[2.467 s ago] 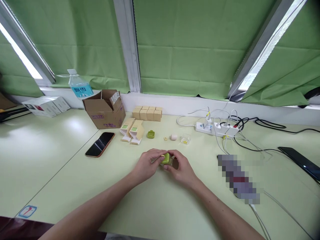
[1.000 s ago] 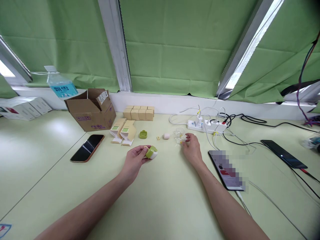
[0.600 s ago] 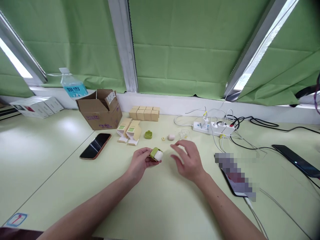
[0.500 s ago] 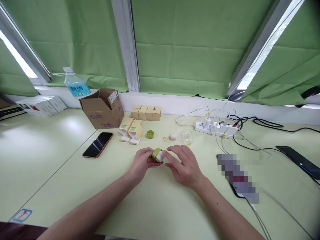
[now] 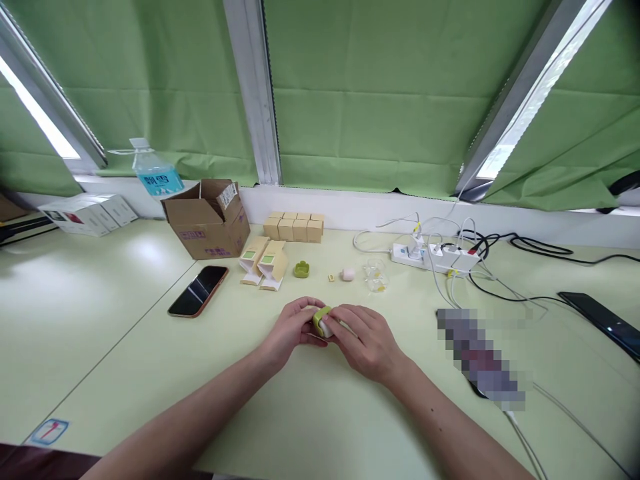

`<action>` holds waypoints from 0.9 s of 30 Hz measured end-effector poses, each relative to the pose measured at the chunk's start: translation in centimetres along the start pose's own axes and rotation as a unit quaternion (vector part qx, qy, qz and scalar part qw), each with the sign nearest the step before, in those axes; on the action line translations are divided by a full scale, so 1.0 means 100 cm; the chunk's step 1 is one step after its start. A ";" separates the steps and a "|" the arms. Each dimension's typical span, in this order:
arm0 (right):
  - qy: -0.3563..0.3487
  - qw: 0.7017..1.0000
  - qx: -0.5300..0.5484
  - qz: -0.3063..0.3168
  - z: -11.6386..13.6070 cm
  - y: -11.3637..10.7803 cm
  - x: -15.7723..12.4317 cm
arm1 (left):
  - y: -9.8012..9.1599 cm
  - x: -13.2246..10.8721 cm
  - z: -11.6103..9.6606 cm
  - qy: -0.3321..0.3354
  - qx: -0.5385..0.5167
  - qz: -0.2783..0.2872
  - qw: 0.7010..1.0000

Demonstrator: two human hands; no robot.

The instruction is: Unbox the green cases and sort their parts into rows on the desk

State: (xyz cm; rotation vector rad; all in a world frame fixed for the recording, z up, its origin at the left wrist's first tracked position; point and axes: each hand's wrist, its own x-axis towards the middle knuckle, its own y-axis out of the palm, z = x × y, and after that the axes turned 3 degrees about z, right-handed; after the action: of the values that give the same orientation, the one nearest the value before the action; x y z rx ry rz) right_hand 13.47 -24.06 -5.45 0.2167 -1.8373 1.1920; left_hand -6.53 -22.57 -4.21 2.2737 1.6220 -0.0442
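My left hand [image 5: 286, 333] is closed round a small green case [image 5: 318, 323], held up over the middle of the table. A white rounded piece [image 5: 326, 329] shows inside the case, on the side toward my right hand [image 5: 367, 343]. My right thumb and fingers are closed on this white piece and the case edge, partly covering both. Beyond my hands lie a green flower-shaped cup [image 5: 301, 269], a tiny yellow part [image 5: 331, 278], a pale pink cylinder [image 5: 347, 274] and clear plastic packaging [image 5: 376, 276].
Two opened cartons [image 5: 273, 265] lie left of the cup, with several small boxes [image 5: 294, 228] behind. An open cardboard box [image 5: 215, 223] and a phone [image 5: 199, 291] are further left. At right are a power strip [image 5: 435, 257], cables, a blurred-out device [image 5: 480, 360] and a black device [image 5: 600, 323].
My right hand has closed in from the side, its fingers now gripping the white piece and case. The case has turned slightly in my left hand.
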 end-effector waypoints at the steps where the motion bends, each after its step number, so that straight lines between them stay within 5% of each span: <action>1: 0.007 1.000 -0.003 -0.005 -0.001 0.000 -0.001 | 0.000 0.000 0.001 0.034 0.023 -0.004 0.999; 6: 0.049 0.999 0.001 -0.016 -0.003 -0.001 -0.002 | -0.001 -0.007 0.011 0.244 0.247 0.005 0.938; 13: 0.078 0.997 0.016 -0.017 0.002 0.002 -0.003 | -0.003 -0.008 0.017 0.308 0.409 0.010 0.859; 19: 0.084 0.996 0.018 -0.003 0.008 0.008 -0.003 | 0.002 -0.008 0.010 0.297 0.430 0.011 0.853; 27: 0.112 0.994 -0.006 0.006 0.014 0.014 -0.001 | 0.006 -0.006 0.010 0.225 0.377 -0.011 0.898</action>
State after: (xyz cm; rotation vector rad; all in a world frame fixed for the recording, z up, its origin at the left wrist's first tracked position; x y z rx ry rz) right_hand 11.91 -24.45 -6.55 0.0629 -1.6521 1.1634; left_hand -6.01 -23.62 -4.90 3.0138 2.1388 -0.1965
